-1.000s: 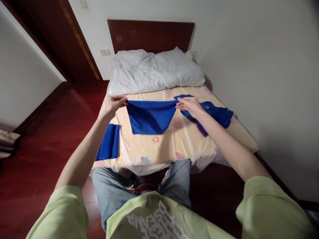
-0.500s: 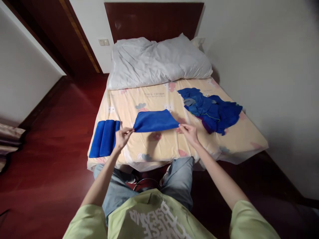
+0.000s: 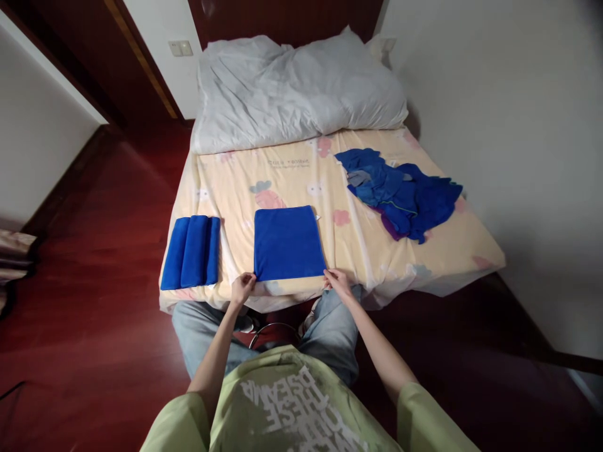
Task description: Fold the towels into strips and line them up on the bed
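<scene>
A square blue cloth [image 3: 289, 243] lies flat near the front edge of the bed, a small white tag at its right side. My left hand [image 3: 244, 287] pinches its near left corner, and my right hand [image 3: 338, 284] pinches the near right corner. Left of it, several rolled or folded blue cloths [image 3: 192, 252] lie side by side. A crumpled heap of blue cloths [image 3: 400, 191], with some purple and grey in it, rests on the right part of the bed.
The bed [image 3: 235, 179] has a pale patterned sheet. A grey-white quilt or pillow [image 3: 301, 94] lies along its far end, before a dark headboard [image 3: 287, 19]. Walls stand at both sides, and my legs touch the bed's near edge.
Both hands have come down and toward me with the cloth's near corners. The cloth, raised and slanted before, now lies spread flat. The view has tilted slightly downward.
</scene>
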Action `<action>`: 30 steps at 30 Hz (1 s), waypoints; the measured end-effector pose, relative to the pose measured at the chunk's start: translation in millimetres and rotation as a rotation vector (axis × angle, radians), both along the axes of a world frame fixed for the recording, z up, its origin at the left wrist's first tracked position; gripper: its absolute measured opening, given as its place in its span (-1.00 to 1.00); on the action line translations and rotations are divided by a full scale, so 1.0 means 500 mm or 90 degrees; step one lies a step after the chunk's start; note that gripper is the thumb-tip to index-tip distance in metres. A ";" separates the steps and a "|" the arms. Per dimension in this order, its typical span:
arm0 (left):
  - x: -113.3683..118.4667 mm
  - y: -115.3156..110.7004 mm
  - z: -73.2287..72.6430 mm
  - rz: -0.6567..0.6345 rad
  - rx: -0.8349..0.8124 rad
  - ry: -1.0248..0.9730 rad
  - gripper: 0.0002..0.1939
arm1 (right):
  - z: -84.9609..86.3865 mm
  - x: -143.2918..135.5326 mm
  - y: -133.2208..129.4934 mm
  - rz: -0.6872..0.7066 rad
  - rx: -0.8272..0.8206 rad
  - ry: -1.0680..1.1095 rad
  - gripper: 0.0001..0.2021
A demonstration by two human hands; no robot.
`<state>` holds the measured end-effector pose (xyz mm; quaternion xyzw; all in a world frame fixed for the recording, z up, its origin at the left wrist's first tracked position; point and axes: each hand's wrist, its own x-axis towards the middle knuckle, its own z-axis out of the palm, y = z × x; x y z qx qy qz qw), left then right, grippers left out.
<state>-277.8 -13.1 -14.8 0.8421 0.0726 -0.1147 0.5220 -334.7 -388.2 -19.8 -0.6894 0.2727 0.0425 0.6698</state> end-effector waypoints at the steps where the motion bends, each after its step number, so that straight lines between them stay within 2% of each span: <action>1: 0.003 0.002 -0.001 0.001 -0.022 0.009 -0.41 | -0.002 0.000 -0.003 -0.005 0.001 0.000 -0.45; 5: 0.007 0.016 0.000 -0.030 -0.085 0.040 -0.34 | -0.001 -0.006 -0.021 0.003 -0.002 -0.002 -0.44; 10: -0.003 0.023 0.018 -0.103 0.000 0.028 -0.47 | 0.010 -0.018 -0.042 0.046 -0.058 -0.016 -0.42; 19: -0.060 0.025 0.063 -0.163 0.044 -0.012 -0.68 | 0.034 -0.045 -0.042 0.048 -0.075 -0.013 -0.46; 22: -0.081 0.032 0.066 -0.171 0.072 0.001 -0.72 | 0.035 -0.059 -0.049 0.066 -0.113 -0.022 -0.51; 25: -0.091 0.040 0.061 -0.182 0.098 -0.001 -0.74 | 0.030 -0.068 -0.062 0.131 -0.156 -0.028 -0.58; 28: -0.073 0.049 0.059 -0.229 0.099 0.001 -0.72 | 0.030 -0.055 -0.077 0.207 -0.164 -0.008 -0.62; 30: -0.035 0.053 0.064 -0.248 0.105 -0.005 -0.67 | 0.038 -0.023 -0.084 0.231 -0.172 -0.014 -0.65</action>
